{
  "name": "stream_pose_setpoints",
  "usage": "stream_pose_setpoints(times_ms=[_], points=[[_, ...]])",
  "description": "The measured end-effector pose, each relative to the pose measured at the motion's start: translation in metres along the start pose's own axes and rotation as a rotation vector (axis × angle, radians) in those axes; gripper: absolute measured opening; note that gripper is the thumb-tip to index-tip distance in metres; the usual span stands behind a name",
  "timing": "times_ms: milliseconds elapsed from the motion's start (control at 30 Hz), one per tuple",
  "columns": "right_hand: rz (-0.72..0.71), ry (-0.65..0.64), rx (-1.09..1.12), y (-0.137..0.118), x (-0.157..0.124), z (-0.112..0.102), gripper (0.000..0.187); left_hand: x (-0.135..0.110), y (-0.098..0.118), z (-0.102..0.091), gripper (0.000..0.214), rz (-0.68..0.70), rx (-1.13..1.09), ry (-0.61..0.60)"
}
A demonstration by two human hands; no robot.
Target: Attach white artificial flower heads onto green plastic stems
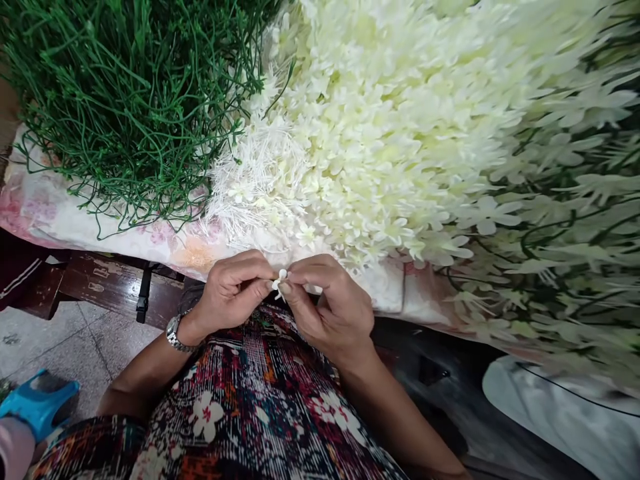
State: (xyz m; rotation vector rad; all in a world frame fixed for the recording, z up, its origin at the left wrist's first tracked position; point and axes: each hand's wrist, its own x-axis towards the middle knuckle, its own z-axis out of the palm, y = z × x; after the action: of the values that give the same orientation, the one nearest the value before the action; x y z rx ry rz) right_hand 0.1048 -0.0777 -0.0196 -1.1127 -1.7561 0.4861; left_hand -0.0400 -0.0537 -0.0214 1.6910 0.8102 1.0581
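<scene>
Fingertip to fingertip, my left hand (237,287) and my right hand (330,300) pinch a small white artificial flower (281,279) at the table's near edge, in front of my body. Thumb and forefinger of each hand are closed on it, so part of it is hidden. Just beyond my hands lies a pile of thin white stamen-like strands (260,173). A large heap of loose cream-white artificial petals and blossoms (390,133) spreads behind and to the right of it. A watch (177,333) is on my left wrist.
A thick mass of green plastic stems (135,100) covers the far left of the table. White flowers on green stems (560,247) lie at the right. The floral tablecloth (125,233) drapes over the edge. A blue plastic stool (40,403) stands on the floor at lower left.
</scene>
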Motion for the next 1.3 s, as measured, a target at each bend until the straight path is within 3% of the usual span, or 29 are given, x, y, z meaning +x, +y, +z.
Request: stream_pose_setpoints(times_ms=[200, 633, 900, 1100, 1300], points=[[-0.095, -0.049, -0.011, 0.002, 0.002, -0.002, 0.021, -0.001, -0.001, 0.000, 0.006, -0.017, -0.045, 0.019], [-0.076, -0.058, -0.118, 0.000, 0.002, -0.004, 0.021, -0.002, -0.004, 0.000, 0.007, 0.027, 0.017, 0.013], [-0.078, -0.256, -0.088, 0.000, 0.005, -0.019, 0.030, -0.002, -0.005, -0.002, 0.008, 0.010, 0.024, 0.047], [-0.045, -0.242, -0.013, 0.001, 0.006, -0.019, 0.024, -0.001, -0.005, -0.002, 0.009, 0.037, 0.004, 0.023], [-0.079, -0.174, -0.128, 0.001, 0.003, -0.015, 0.019, -0.002, -0.005, 0.000, 0.008, 0.072, 0.062, 0.032]])
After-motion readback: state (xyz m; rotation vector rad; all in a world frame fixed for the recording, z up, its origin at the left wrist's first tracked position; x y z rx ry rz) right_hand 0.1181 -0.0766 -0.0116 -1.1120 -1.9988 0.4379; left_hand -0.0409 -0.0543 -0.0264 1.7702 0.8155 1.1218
